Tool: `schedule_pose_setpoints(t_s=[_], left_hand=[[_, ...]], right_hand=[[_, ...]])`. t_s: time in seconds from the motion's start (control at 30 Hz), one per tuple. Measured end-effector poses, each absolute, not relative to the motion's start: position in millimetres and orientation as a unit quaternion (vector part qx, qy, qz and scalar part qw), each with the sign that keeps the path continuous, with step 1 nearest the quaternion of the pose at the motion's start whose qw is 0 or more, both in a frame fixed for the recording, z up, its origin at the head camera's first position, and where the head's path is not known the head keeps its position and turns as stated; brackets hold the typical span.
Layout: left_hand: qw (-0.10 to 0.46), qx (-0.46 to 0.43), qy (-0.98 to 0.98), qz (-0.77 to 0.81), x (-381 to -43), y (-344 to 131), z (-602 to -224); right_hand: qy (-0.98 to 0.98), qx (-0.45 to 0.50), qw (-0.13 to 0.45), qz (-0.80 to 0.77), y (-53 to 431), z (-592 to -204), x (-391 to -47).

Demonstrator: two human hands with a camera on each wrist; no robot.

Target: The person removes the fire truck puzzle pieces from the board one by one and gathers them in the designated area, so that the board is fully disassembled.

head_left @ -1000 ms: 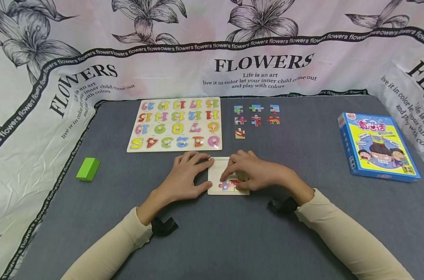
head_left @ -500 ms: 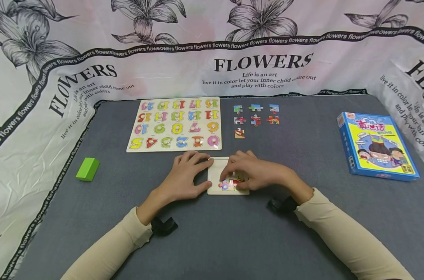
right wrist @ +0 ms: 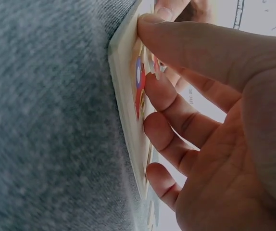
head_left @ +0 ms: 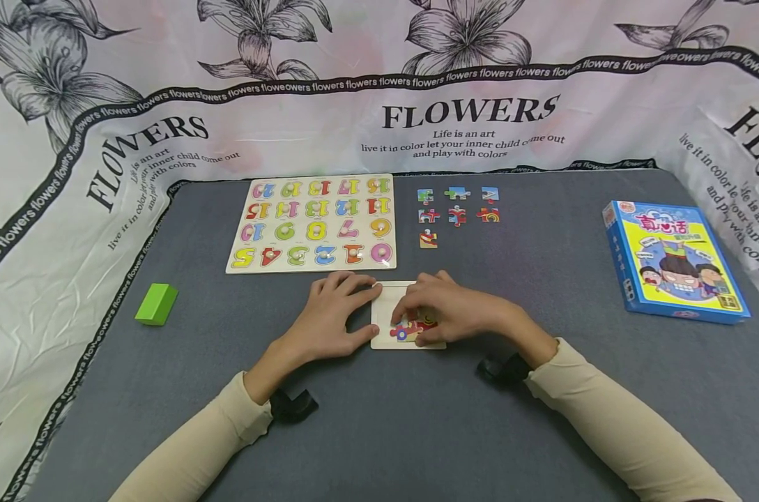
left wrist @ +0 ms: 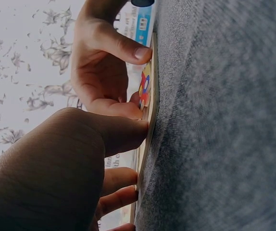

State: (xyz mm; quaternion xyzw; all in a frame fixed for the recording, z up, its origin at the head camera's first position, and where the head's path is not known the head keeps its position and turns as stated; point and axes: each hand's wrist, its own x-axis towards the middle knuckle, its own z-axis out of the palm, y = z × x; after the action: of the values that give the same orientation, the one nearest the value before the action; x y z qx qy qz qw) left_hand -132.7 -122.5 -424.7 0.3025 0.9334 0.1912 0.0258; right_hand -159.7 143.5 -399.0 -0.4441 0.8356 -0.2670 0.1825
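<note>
A small wooden puzzle tray [head_left: 385, 296] lies on the grey tabletop between the hands. Joined, colourful puzzle pieces [head_left: 405, 332] with a red and blue wheel picture sit in its near part. My left hand [head_left: 332, 310] rests at the tray's left edge, fingers spread, thumb and fingertips touching the rim. Over the tray, my right hand [head_left: 448, 307] has its fingers bent and pinches a puzzle piece [right wrist: 156, 66], which shows tilted up by the fingertips in the right wrist view. The right fingers hide part of the tray.
Several loose puzzle pieces [head_left: 457, 216] lie in rows behind the tray. A number board [head_left: 279, 244] is at the back left, a green block [head_left: 157, 304] at far left, and a blue and yellow box [head_left: 686, 265] at right.
My right hand has shifted slightly left over the tray, and more of the wheel picture shows beneath it. The left hand keeps its place.
</note>
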Motion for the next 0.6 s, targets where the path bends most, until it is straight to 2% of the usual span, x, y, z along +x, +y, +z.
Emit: schedule_pose_setpoints(t_s=[0.6], left_hand=[[0.017, 0.307, 0.932, 0.191, -131.8, -122.6, -426.5]], right_hand=[[0.832, -0.446, 0.176, -0.278, 146.4, -398.5, -161.5]])
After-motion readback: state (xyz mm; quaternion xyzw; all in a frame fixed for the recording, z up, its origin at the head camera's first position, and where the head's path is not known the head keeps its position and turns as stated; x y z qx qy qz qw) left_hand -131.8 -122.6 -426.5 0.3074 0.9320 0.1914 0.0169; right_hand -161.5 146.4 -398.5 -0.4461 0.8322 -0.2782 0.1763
